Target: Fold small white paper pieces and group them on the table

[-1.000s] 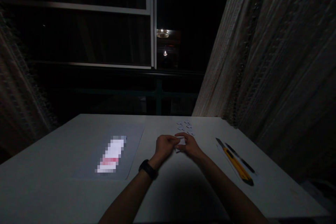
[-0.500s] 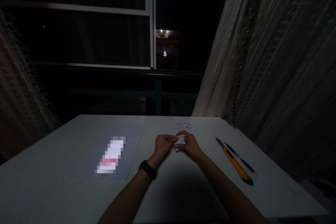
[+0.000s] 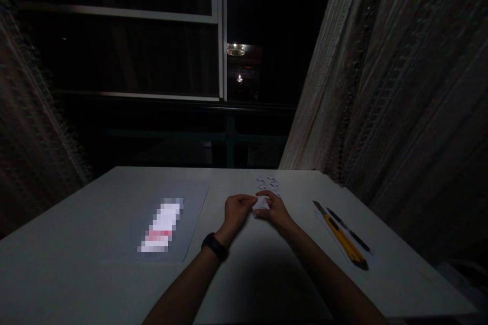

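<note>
A small piece of white paper (image 3: 261,204) is held between my two hands over the middle of the table. My left hand (image 3: 238,210) pinches its left edge with thumb and forefinger. From the other side, my right hand (image 3: 276,209) grips it, forefinger curved over the top and thumb at the bottom. Faint creases seem to cross the paper, though the dim light blurs them. Just beyond my fingers lie several small paper pieces with dark marks (image 3: 268,181), the nearest partly hidden by my right hand.
On the right of the white table (image 3: 236,284) lie a yellow utility knife (image 3: 346,241) and a dark pen (image 3: 351,231). At left, a lit phone with a blurred-out screen (image 3: 162,223) rests on a large paper sheet (image 3: 192,228). Curtains (image 3: 324,86) hang beside a dark window.
The paper between my fingers has tilted slightly, and its lower dark edge shows less. Both hands stay in nearly the same place, keeping their hold.
</note>
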`<state>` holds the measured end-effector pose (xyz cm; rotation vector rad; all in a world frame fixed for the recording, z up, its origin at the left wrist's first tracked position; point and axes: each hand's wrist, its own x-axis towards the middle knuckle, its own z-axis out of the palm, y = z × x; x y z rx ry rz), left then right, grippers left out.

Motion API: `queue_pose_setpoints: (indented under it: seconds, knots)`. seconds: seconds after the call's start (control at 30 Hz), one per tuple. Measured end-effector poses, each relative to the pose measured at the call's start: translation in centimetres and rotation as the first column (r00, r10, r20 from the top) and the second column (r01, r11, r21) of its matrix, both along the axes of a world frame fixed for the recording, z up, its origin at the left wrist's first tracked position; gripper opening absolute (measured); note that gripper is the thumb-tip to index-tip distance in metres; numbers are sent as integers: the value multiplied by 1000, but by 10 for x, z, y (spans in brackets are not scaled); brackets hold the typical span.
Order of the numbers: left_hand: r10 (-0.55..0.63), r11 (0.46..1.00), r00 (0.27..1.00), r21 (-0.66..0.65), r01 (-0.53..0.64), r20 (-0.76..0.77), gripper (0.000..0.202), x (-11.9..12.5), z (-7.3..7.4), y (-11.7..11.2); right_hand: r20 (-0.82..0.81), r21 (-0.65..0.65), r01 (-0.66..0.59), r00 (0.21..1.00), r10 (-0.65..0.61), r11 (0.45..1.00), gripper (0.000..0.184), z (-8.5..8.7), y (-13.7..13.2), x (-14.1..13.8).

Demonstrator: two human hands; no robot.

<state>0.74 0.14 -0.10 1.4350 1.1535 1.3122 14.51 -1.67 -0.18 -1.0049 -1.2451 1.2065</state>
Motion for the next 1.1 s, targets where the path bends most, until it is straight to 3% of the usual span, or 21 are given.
queue_pose_setpoints:
  seconds: [0.17,0.37,0.5,0.6,0.67,1.1]
  knots:
    - [44,999,990,-13,-43,137,27,-5,1,4,-71,-17,16,997,-17,1000,63,3,-1,0]
    - [31,998,963,-55,-17,267,30,-5,-2,5,-28,100,56,998,-53,993,58,0,0,1]
    - [-58,995,952,-56,78,300,42,-2,3,2,-12,161,109,994,-109,981,48,-3,4,3]
    - [-140,982,939,-74,171,314,49,-2,7,-2,58,204,150,985,-164,968,29,-4,6,4]
    - [-136,983,939,-75,168,317,47,-2,9,-5,125,216,163,973,-192,963,23,-3,6,4]
    - [-190,982,964,57,182,188,36,-9,14,-1,109,200,162,976,-186,966,29,-2,6,9]
